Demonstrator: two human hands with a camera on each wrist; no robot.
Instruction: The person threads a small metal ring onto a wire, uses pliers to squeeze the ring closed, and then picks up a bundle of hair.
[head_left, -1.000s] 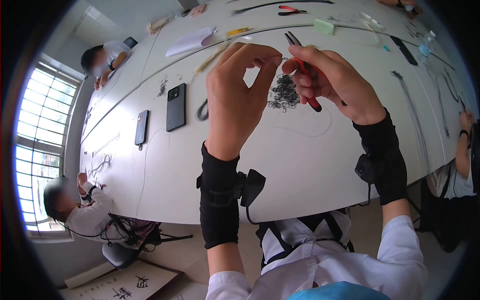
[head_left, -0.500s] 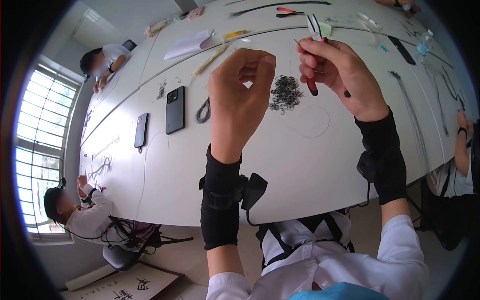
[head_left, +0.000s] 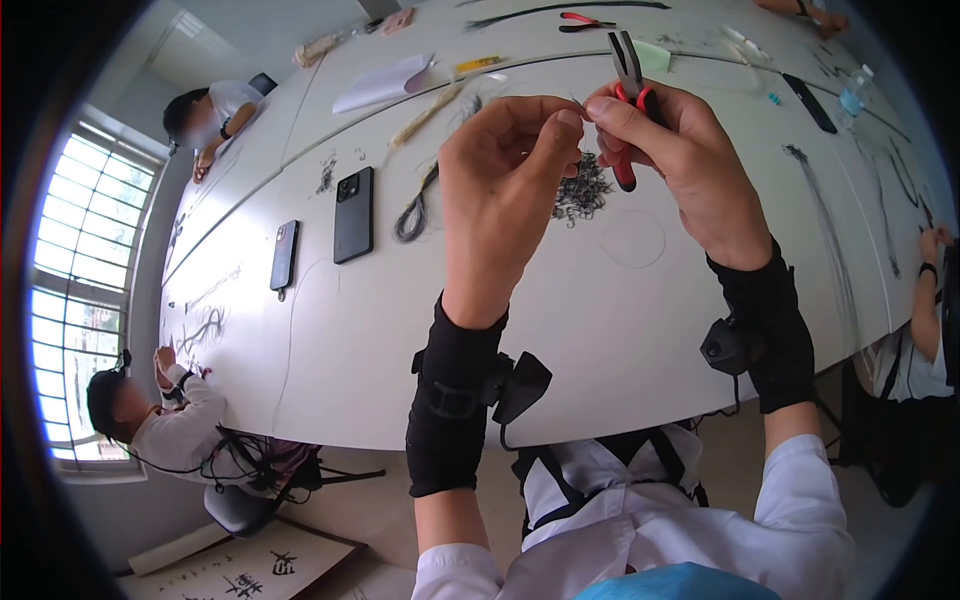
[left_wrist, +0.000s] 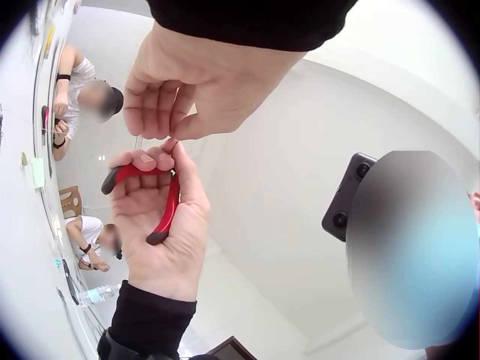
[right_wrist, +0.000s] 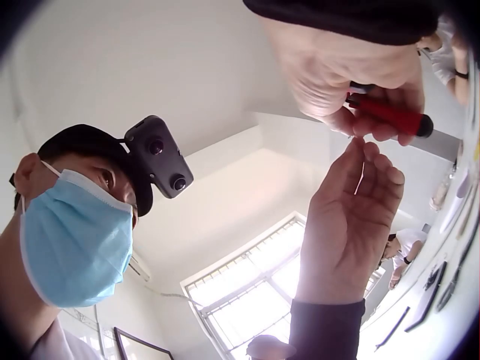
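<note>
My right hand (head_left: 690,145) grips red-and-black handled pliers (head_left: 626,172), their grey jaws pointing away from me. Its thumb and forefinger come together at the fingertips of my left hand (head_left: 495,185), above the table. There the left thumb and forefinger pinch a fine strand, too thin to make out well. In the left wrist view, the pliers' handles (left_wrist: 166,214) lie spread across the right palm. Behind the hands, partly hidden, lies a pile of small dark wire pieces (head_left: 582,197). A thin loop of strand (head_left: 633,268) shows beside it, over the white table (head_left: 560,340).
Left of the hands lie a coil of dark strands (head_left: 410,222) and two phones (head_left: 353,215) (head_left: 284,255). Farther back are white paper (head_left: 385,83), a yellow tool (head_left: 478,63) and other pliers (head_left: 587,22). A water bottle (head_left: 855,90) stands at right. Other people sit around the table.
Half a second ago my hands were apart, the right raised with a small thin piece at its fingertips. Now the left has moved right and their fingertips meet. The pliers stay in the right hand.
</note>
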